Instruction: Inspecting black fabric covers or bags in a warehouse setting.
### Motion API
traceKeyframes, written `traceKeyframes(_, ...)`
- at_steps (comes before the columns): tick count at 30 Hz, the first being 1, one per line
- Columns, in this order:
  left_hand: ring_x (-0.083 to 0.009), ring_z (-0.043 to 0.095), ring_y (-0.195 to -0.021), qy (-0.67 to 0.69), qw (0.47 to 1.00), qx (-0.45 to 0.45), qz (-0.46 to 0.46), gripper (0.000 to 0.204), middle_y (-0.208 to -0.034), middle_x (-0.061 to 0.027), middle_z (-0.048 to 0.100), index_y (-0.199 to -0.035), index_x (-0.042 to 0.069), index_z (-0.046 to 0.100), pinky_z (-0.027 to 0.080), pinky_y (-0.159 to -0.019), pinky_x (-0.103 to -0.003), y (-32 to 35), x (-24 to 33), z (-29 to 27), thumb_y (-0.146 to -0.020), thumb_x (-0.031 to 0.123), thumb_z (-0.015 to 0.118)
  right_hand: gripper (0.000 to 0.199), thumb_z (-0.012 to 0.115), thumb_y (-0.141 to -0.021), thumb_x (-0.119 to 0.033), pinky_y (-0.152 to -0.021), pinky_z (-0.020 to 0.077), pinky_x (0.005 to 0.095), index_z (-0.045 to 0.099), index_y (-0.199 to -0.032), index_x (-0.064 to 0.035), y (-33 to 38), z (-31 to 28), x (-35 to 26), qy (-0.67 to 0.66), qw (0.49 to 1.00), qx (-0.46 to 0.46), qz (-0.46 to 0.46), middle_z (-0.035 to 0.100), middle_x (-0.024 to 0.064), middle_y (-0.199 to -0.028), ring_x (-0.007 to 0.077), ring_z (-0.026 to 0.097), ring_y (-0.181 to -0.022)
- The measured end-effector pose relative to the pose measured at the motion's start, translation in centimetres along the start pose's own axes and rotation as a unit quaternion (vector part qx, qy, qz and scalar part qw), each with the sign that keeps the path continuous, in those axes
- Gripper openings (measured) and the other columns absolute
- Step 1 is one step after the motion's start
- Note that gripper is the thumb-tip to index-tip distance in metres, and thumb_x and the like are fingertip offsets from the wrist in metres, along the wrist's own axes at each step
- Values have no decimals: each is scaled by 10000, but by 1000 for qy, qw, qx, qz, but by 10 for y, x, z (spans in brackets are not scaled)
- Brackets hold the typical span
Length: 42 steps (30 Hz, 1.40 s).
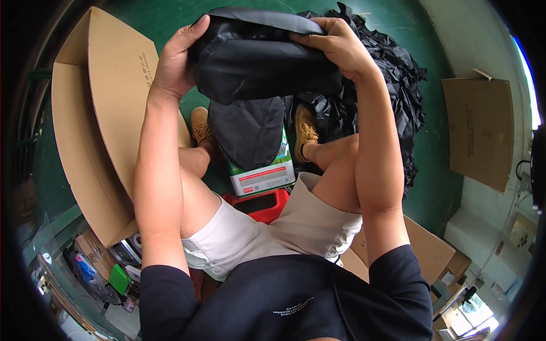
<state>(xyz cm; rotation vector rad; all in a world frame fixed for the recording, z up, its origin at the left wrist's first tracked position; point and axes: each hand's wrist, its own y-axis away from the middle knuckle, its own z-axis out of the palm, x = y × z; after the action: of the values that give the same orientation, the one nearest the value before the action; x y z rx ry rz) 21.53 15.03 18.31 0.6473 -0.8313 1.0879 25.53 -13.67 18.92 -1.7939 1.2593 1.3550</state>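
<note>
Up in front of me I hold a black fabric bag-like piece (264,67) by its two ends, its folds open toward me along the upper edge. My left hand (177,59) is closed on its left end, the thumb on the top rim. On the right end, my right hand (341,48) pinches the upper edge between thumb and fingers. Below it, a rounded black fabric piece (248,132) lies flat over a white and green box-shaped container (263,181) between my feet. Part of that piece is hidden by the one I hold.
A heap of crumpled black fabric (392,74) lies on the green floor to the right. A tall open cardboard box (122,85) stands close on the left. Another carton (480,133) is at the far right. Something red (264,209) sits under the container's near side.
</note>
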Motion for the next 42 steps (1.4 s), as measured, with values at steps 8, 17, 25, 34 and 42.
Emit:
traceKeyframes(8, -155, 708, -809, 89, 993, 58, -59, 296, -936, -85, 727, -1020, 13, 675, 572, -781, -290, -1, 0, -1, -976, 287, 570, 151, 609, -973, -169, -761, 485, 191, 666, -1009, -34, -4, -12, 15, -219, 973, -8, -70, 659, -32, -918, 32, 597, -791)
traceKeyframes(17, -104, 687, -753, -24, 999, 31, 9, 177, -899, -50, 720, -1013, 29, 678, 547, -722, -208, -7, -5, 0, -953, 177, 602, 277, 488, -1014, -183, -874, 543, 354, 594, -1149, 34, 7, -13, -9, -491, 869, -49, -46, 676, 134, -1109, 225, 674, -963)
traceKeyframes(25, -131, 700, -851, -17, 999, 39, 14, 276, -989, -71, 724, -1097, 22, 663, 560, -777, -248, -10, -7, -4, -989, 256, 564, 289, 496, -1005, -188, -922, 536, 405, 579, -1176, 29, 4, -21, 4, -572, 814, -75, -68, 671, 146, -1117, 249, 670, -1007)
traceKeyframes(34, -283, 651, -1099, 220, 965, -140, -9, 513, -1195, -197, 655, -1229, -34, 604, 508, -996, -424, 1, 0, -24, -1046, 385, 372, 307, 495, -1002, -184, -951, 521, 420, 565, -1211, 30, 8, -13, -7, -596, 802, -40, -11, 655, 161, -1164, 266, 664, -1023)
traceKeyframes(42, -266, 651, -1101, 223, 969, -104, -2, 465, -1197, -172, 661, -1244, -20, 600, 510, -995, -405, 0, -5, -25, -1053, 336, 368, 333, 468, -1018, -221, -944, 520, 423, 563, -1212, 32, 7, -10, -2, -614, 782, -92, -63, 650, 175, -1182, 273, 662, -1042)
